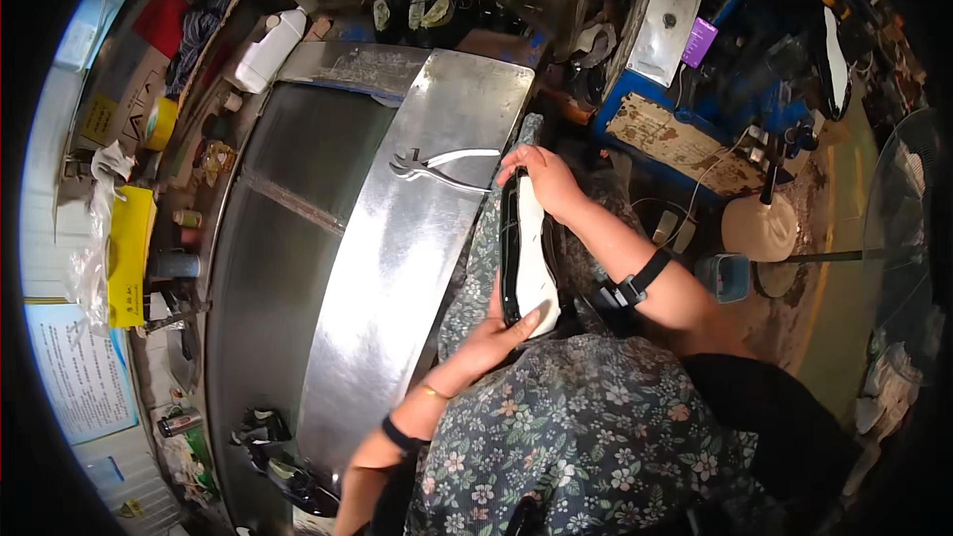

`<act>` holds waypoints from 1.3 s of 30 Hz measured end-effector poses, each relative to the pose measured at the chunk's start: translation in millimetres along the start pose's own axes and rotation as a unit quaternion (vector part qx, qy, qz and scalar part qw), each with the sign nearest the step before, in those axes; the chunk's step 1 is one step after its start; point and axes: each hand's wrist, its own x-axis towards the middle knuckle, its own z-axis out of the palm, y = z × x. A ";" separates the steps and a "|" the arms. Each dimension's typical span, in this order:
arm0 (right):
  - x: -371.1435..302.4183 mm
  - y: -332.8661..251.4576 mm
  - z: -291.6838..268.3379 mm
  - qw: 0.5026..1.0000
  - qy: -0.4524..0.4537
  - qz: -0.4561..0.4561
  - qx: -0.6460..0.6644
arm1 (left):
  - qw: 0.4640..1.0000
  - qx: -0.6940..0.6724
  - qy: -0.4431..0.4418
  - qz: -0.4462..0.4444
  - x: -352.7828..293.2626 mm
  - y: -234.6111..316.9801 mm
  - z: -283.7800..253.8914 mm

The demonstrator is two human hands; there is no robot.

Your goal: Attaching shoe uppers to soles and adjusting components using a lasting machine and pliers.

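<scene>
The metal surface fills the middle of the frame, long and curved, shiny along its near strip. In the upper right stands a blue machine with a grey control box, and at the right edge a fan on a round white base. The person sits at the lower centre in a flowered apron that also covers the lap.

The shoe lies on the lap, just right of the surface edge, sole side up, with a white insole and a black upper around it. The right hand is closed over its far end, fingers curled on the rim. The left hand holds the near end, thumb laid across the white part, the other fingers below where I cannot see them. So both hands are clamped on the shoe and neither is spread.

On the surface, just left of the right hand, lie the pincers, handles pointing toward the shoe.

What may go wrong, in my judgement: the shoe rests only on soft cloth and two hands, so if one hand lets go for the pincers, the shoe can roll to the side or slide down between the knee and the surface edge. The pincers lie on smooth metal near the edge; a careless touch may push them off. Also the black upper can slip back from the insole if the grip becomes loose.
</scene>
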 end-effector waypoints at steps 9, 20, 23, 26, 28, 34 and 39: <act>8.1 -40.6 -111.3 0.993 0.008 -0.054 -0.102 | 0.934 -0.337 0.059 0.107 -19.3 -16.0 -52.7; -81.3 -221.6 -420.8 0.663 0.535 0.077 -0.518 | 0.649 0.674 0.330 0.122 -31.0 -76.5 -63.7; -82.5 -200.7 -428.1 0.655 0.558 -0.044 -0.507 | 0.728 0.560 0.356 0.172 -26.2 -55.9 -58.0; -78.4 -191.0 -429.2 0.615 0.580 -0.145 -0.514 | 0.847 0.343 0.354 0.200 -26.7 -23.9 -28.5; -81.0 -193.0 -432.3 0.639 0.565 -0.144 -0.501 | 0.878 0.305 0.255 0.266 -9.6 7.1 -15.9; -135.4 -189.4 -409.8 0.673 0.470 -0.320 -0.473 | 0.908 0.256 0.119 0.311 28.6 67.5 22.6; -174.4 -143.2 -250.2 0.866 0.340 -0.334 -0.154 | 0.940 0.062 0.040 0.332 88.7 104.8 86.9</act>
